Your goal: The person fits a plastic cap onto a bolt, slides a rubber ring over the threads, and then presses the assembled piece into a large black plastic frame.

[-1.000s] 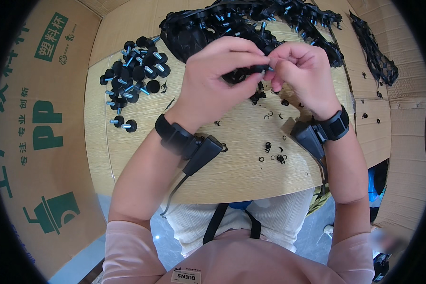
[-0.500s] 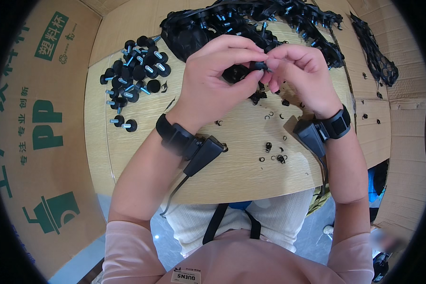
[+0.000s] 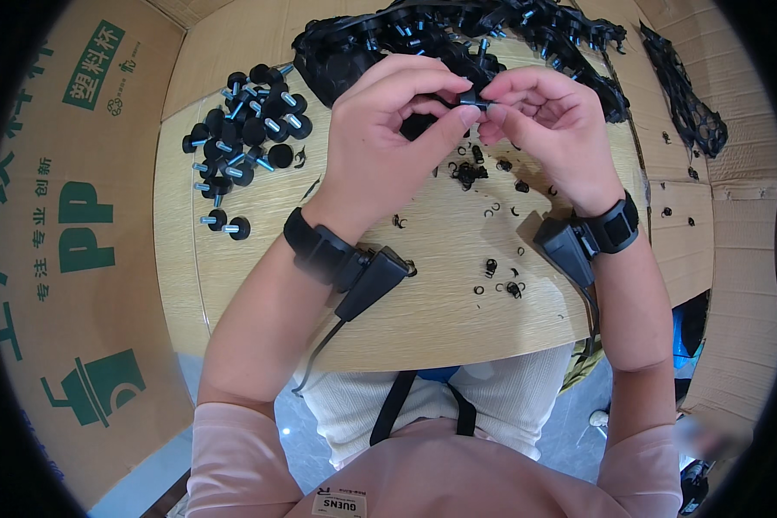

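Observation:
My left hand (image 3: 384,121) is closed in a pinch on a small black-headed bolt (image 3: 472,99), above the far part of the table. At the bolt's right end, the thumb and fingertips of my right hand (image 3: 548,116) pinch its tip; the fingers partly hide what they grip there. To the left lies a loose pile of black-headed bolts (image 3: 252,129) with bare silver shanks. Behind my hands spreads a heap of black mouldings (image 3: 345,73) with bolts still in them. Black scraps (image 3: 469,175) lie on the table beneath my hands.
Small black rings (image 3: 514,289) and curled bits are scattered over the wooden table (image 3: 423,319). A black mesh strip (image 3: 682,95) rests on cardboard at the right. A printed cardboard wall (image 3: 69,319) stands at the left. Both wrists carry strapped black devices with cables.
Both hands have risen slightly away from me, with the bolt between them. My right fingers have shifted on its end. More scraps show beneath. The piles have stayed put.

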Demonstrator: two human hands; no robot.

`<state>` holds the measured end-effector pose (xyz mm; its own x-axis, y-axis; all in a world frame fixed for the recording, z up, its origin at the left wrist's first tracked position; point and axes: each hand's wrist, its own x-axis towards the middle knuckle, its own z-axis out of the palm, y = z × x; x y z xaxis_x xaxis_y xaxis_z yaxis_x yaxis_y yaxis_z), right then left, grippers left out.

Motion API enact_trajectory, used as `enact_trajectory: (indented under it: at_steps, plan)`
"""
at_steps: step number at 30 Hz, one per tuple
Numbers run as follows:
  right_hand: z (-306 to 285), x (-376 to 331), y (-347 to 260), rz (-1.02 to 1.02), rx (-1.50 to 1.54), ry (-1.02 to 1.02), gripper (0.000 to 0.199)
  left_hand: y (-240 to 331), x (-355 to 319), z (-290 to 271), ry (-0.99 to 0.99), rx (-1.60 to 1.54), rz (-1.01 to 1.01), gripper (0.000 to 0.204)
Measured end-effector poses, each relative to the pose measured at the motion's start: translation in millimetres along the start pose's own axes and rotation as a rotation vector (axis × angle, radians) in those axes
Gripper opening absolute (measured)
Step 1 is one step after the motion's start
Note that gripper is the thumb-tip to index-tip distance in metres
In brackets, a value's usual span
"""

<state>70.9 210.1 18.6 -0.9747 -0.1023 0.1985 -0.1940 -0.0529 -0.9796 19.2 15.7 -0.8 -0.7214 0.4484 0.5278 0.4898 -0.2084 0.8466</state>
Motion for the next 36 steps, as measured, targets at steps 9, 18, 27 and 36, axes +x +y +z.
enact_trajectory:
  at_steps: [9,18,27,36]
  plan:
    - [5.3,-3.1,-8.9,0.078,-0.165,0.076,0.013,1.1,0.3,-4.7,-0.066,0.172,0.120,0.027]
    - [3.5,0.1,-9.5,0.133,-0.003,0.071,0.016,-2.8,-0.7,-1.8,-0.026,0.048,0.122,0.028]
    - [1.7,-2.6,-1.0,0.048,-0.043,-0.049,0.018,-1.8,-0.8,-1.5,-0.013,0.024,0.089,0.026]
    - [1.8,-2.9,-4.8,0.058,-0.120,-0.051,0.011,0.9,-0.9,-3.4,-0.063,0.085,0.070,0.026]
